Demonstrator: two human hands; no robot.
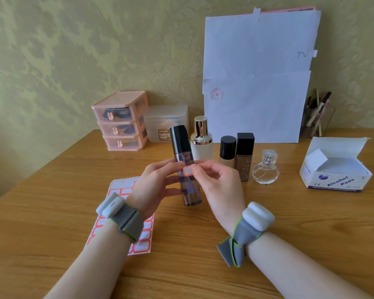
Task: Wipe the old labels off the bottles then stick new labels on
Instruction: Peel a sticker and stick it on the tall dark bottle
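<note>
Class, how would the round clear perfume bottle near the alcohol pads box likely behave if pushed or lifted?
The perfume bottle looks like clear glass, so probably fragile and heavyish. Its smooth surface may be slippery. Its round body might roll if knocked over.

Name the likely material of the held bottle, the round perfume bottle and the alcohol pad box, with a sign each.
Held bottle: glossy tinted glass or plastic; see-through purple body. Round perfume bottle: probably clear glass; table visible through it, bright glints. Alcohol pad box: matte printed card; creased open flap.
</note>
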